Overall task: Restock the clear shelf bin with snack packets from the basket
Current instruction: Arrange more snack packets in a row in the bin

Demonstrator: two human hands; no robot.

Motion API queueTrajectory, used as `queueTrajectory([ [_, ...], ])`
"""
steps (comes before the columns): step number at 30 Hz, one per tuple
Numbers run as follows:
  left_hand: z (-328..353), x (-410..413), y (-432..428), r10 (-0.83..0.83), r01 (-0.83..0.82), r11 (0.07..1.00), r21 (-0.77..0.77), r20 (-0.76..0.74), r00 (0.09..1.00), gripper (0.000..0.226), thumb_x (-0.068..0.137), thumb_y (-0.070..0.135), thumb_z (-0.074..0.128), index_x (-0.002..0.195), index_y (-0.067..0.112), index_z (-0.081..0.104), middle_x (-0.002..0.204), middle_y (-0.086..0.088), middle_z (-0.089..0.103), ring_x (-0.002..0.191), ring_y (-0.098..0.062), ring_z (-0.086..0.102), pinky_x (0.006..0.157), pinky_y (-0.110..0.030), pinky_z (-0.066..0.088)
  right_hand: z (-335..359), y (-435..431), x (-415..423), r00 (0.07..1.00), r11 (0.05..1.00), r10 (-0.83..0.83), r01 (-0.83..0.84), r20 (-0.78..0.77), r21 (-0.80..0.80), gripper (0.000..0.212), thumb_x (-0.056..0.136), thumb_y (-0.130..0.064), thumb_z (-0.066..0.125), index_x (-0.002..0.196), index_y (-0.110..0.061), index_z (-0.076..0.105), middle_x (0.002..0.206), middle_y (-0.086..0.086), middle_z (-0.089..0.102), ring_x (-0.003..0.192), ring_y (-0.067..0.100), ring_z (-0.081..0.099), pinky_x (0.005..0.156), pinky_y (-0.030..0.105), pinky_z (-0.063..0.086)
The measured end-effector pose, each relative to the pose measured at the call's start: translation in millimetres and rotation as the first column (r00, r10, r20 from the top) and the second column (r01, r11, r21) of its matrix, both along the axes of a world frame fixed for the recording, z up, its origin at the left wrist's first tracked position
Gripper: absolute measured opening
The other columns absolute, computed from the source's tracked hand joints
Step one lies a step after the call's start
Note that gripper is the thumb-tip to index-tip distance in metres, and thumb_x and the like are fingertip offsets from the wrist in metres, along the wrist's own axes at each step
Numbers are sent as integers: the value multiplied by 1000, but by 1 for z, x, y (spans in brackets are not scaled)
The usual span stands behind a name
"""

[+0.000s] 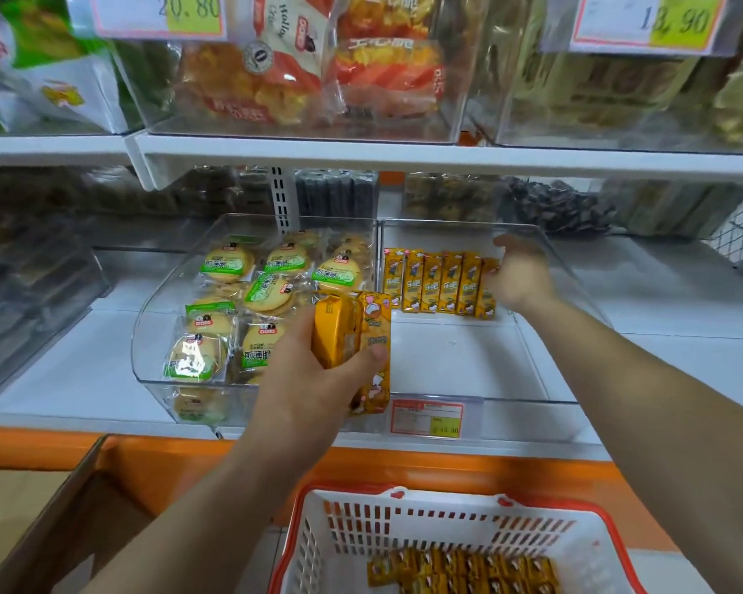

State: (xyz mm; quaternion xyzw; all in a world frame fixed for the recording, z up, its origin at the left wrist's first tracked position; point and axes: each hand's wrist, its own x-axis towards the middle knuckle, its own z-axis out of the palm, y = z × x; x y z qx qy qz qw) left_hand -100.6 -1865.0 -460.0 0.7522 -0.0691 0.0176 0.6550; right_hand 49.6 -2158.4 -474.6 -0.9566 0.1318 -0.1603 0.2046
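Note:
A clear shelf bin (528,415) sits on the lower shelf, right of centre. Several yellow snack packets (436,281) stand in a row along its back. My right hand (522,272) reaches into the bin and grips the rightmost packet of that row. In front of the bin's left edge, my left hand (314,375) holds a small stack of the same yellow snack packets (354,340). A white basket with a red rim (344,538) sits at the bottom of the view, with more yellow packets (464,572) lying in it.
Left of that bin, a second clear bin (146,336) holds round green-labelled biscuits. A price tag (427,418) hangs on the bin front. An upper shelf (404,154) with more bins overhangs. A cardboard box (61,516) stands at the lower left.

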Motion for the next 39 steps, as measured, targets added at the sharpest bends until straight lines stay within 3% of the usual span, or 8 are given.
queueTrajectory([
  [5, 5, -9, -10, -68, 67, 998, -15, -44, 997, 18, 89, 31, 76, 102, 30, 64, 78, 18, 72, 73, 1, 71, 51, -9, 50, 41, 28, -89, 973, 969, 202, -216, 115, 124, 35, 84, -15, 73, 118, -11, 64, 109, 7, 66, 92, 23, 63, 79, 27, 47],
  [8, 9, -23, -20, -161, 160, 987, -15, -68, 985, 16, 92, 32, 73, 105, 31, 63, 80, 16, 74, 73, -2, 72, 56, -15, 54, 55, 49, -166, 917, 794, 389, -381, 86, 474, 24, 88, -11, 69, 107, -25, 63, 91, -4, 67, 80, 16, 65, 69, 21, 50],
  [12, 15, -48, -35, -288, 286, 957, -43, -86, 954, 20, 92, 24, 75, 110, 26, 65, 82, 3, 75, 71, -11, 71, 58, -26, 58, 59, 69, -236, 891, 559, 442, -362, 102, 746, 34, 97, -22, 60, 129, -33, 57, 103, 3, 68, 81, 17, 72, 63, 28, 54],
  [17, 20, -66, -40, -372, 376, 925, 53, -75, 925, 20, 88, 30, 79, 105, 30, 68, 89, -12, 73, 80, -33, 72, 75, -54, 62, 69, 51, -256, 835, 562, 550, -390, 23, 729, 32, 98, -42, 54, 129, -46, 59, 115, -9, 66, 80, 15, 69, 66, 30, 52],
  [24, 32, -78, -50, -421, 427, 904, 24, -128, 898, 25, 78, 45, 80, 101, 44, 69, 94, -8, 76, 84, -31, 76, 67, -46, 65, 71, 36, -262, 857, 577, 502, -432, 117, 693, 23, 90, -33, 69, 114, -33, 70, 78, -5, 65, 71, 15, 69, 58, 25, 51],
  [31, 31, -77, -52, -299, 287, 954, -86, -236, 925, 26, 95, 38, 66, 114, 20, 64, 97, -3, 80, 84, -22, 79, 54, -28, 54, 72, 14, -256, 917, 377, 339, -335, 208, 864, 13, 89, -8, 69, 90, -11, 56, 75, 12, 69, 63, 25, 66, 55, 27, 53],
  [35, 34, -77, -57, -271, 237, 958, -163, -230, 935, 49, 75, 49, 74, 114, 19, 68, 100, 1, 79, 88, -18, 78, 56, -27, 53, 66, 16, -257, 916, 263, 342, -308, 210, 915, 24, 89, 2, 63, 80, -13, 48, 78, 15, 69, 73, 35, 72, 59, 28, 58],
  [39, 31, -74, -65, -188, 158, 975, -155, -198, 962, 24, 89, 29, 76, 108, 18, 67, 90, 0, 80, 80, -15, 78, 54, -24, 53, 54, 30, -257, 872, 315, 459, -337, 168, 887, 23, 87, 6, 66, 87, -12, 52, 88, 16, 67, 84, 44, 71, 64, 35, 52],
])
